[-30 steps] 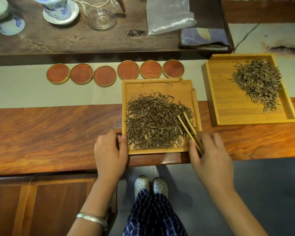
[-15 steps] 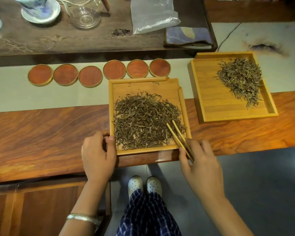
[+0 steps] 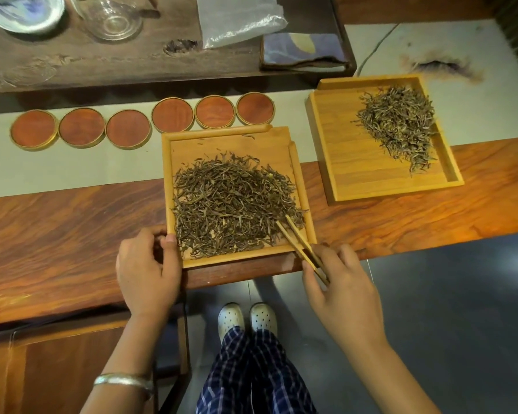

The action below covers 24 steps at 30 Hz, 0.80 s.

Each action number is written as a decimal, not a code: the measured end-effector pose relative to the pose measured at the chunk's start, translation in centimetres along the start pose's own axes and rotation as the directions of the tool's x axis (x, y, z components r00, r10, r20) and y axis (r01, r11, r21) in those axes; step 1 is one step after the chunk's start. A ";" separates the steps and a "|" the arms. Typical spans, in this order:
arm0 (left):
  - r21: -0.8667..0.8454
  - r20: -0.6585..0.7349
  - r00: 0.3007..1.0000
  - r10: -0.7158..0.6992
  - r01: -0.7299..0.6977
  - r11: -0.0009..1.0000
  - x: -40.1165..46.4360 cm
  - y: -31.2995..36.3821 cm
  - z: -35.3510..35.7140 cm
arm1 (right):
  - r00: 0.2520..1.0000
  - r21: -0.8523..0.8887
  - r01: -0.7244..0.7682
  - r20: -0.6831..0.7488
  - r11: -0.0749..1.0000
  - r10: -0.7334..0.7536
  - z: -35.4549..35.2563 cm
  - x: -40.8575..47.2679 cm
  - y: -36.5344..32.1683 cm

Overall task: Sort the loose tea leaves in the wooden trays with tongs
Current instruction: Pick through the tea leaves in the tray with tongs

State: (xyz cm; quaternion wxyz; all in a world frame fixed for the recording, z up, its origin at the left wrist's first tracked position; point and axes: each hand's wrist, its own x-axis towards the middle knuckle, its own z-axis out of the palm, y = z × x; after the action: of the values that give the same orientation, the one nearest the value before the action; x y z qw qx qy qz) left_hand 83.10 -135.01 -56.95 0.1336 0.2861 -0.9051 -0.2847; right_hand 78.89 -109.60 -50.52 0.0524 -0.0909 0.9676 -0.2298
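Pinching slim pale bamboo tongs [image 3: 302,248] near their rear end, right hand [image 3: 341,291]; tips slightly parted, resting in the dark loose tea leaves [image 3: 234,204] at the near square wooden tray's [image 3: 167,186] right corner. Left hand [image 3: 145,273] grips that tray's near-left corner. Leaves likely light, brittle: nip single strands gently, mid-length.

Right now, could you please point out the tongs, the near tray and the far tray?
tongs [image 3: 293,233]: head view, on the two arms above the leaves.
near tray [image 3: 237,141]: head view, bare floor behind the pile.
far tray [image 3: 341,150]: head view, bare floor left of its leaves.
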 end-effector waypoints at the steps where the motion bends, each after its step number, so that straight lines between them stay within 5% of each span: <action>1: 0.001 0.003 1.000 -0.003 0.003 1.000 0.0 0.0 0.0 | 1.000 -0.004 -0.006 -0.009 1.000 0.006 -0.3 -0.1 0.0; 24: 0.004 -0.013 1.000 0.005 -0.005 1.000 0.1 -0.3 0.3 | 0.997 0.012 0.068 -0.034 0.998 -0.068 0.1 2.1 -1.5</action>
State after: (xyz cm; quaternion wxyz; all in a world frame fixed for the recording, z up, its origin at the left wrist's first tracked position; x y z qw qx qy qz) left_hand 83.05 -135.13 -57.37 0.1397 0.2861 -0.9055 -0.2807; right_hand 77.10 -111.40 -50.03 0.0287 -0.1196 0.9631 -0.2393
